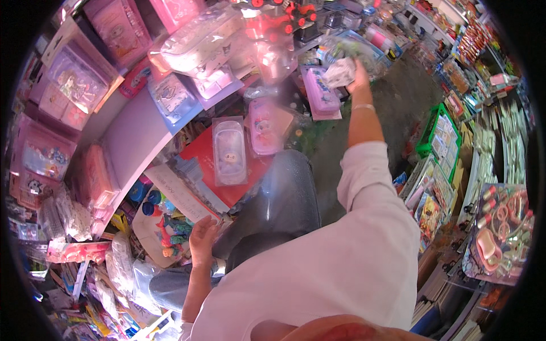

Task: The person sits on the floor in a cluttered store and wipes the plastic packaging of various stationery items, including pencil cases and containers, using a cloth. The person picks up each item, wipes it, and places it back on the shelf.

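My right hand (pixel 359 76) reaches far forward, closed on a crumpled white cloth or wrapper (pixel 340 73), just right of a purple pencil case (pixel 322 91). Blurred clear plastic packaging (pixel 356 53) lies beyond it. Near my left knee, my left hand (pixel 203 236) has its fingers bent at the end of a long white printed card or strip (pixel 179 192); whether it grips the strip is unclear. Ahead of my legs, a white case with a cartoon figure (pixel 229 151) in a clear bag lies on a red sheet (pixel 200 149), beside a pink case (pixel 265 128).
A curved shelf (pixel 140 123) at the left holds boxed pink stationery. A white tub (pixel 149 234) of small colourful toys is beside my left hand. At the right are a green basket (pixel 439 132) of cards and a packaged toy set (pixel 499 238).
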The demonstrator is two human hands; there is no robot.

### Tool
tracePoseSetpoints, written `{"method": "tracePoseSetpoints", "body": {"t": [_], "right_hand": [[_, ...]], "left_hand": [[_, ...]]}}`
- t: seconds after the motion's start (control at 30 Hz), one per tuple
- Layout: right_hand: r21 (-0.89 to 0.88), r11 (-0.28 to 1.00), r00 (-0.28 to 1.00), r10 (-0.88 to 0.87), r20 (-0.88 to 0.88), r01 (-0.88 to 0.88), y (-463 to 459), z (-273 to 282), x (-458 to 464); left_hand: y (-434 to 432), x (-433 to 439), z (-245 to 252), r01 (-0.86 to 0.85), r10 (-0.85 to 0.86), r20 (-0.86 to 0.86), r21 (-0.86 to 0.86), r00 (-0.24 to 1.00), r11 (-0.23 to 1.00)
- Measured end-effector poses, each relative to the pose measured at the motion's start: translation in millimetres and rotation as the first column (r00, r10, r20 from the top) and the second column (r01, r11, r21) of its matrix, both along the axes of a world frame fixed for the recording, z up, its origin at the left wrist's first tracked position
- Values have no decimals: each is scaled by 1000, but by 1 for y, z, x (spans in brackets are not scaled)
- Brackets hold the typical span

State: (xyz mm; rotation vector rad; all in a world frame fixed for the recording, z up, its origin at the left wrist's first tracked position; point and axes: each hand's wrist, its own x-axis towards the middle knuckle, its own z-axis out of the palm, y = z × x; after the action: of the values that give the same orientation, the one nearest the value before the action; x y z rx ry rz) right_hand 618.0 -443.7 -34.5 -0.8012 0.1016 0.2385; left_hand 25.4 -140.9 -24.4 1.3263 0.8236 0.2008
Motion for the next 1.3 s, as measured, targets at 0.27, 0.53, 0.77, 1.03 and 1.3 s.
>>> {"method": "tracePoseSetpoints", "body": {"t": [0.27, 0.53, 0.77, 1.03, 1.3], "right_hand": [[-226, 952, 979, 199, -52, -205, 25, 16, -17], [-171, 516, 535, 840, -91, -839, 126, 1, -178], [-283, 359, 414, 896, -163, -889, 200, -26, -282], [-217, 214, 244, 962, -122, -952, 198, -64, -306], [-271, 213, 276, 935, -224, -939, 199, -64, -309]], "left_hand": [[-2, -22, 5, -195, 193, 59, 30, 979, 980], [43, -78, 4, -589, 569, 163, 139, 806, 796], [59, -103, -43, -643, 624, 159, 137, 765, 753], [57, -98, -67, -441, 440, 56, 205, 896, 874], [76, -44, -54, -103, 197, -49, 718, 979, 688]]}}
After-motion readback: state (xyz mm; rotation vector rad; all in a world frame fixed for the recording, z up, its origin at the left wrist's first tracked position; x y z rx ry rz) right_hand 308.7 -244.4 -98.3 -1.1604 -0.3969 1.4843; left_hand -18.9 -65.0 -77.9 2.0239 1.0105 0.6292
